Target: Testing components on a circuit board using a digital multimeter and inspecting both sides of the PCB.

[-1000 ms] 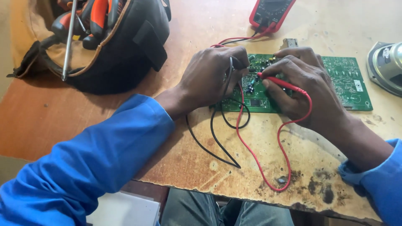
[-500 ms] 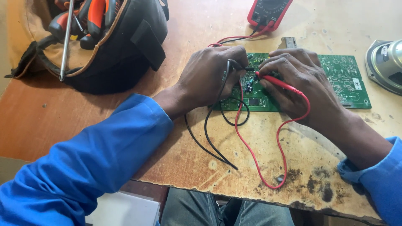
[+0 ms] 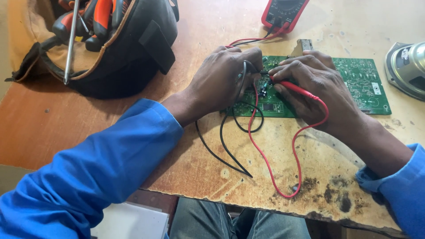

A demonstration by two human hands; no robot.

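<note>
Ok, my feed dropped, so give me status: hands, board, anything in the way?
Left hand holds black probe, right hand red probe, both tips on green board. Board flat on table. Leads loop loose in front; nothing blocking.

Your left arm wears a long bright blue fabric sleeve, loose and creased, with soft folds running along the forearm. Its cuff ends plain at the wrist, with no button visible. Your left hand is bare: no glove, ring or watch seen. Your right arm shows a matching bright blue fabric sleeve, bunched and wrinkled at its edge well above the wrist, leaving the forearm uncovered. Your right hand is likewise bare. At the lower edge, grey-blue denim trousers cover your legs.
</note>
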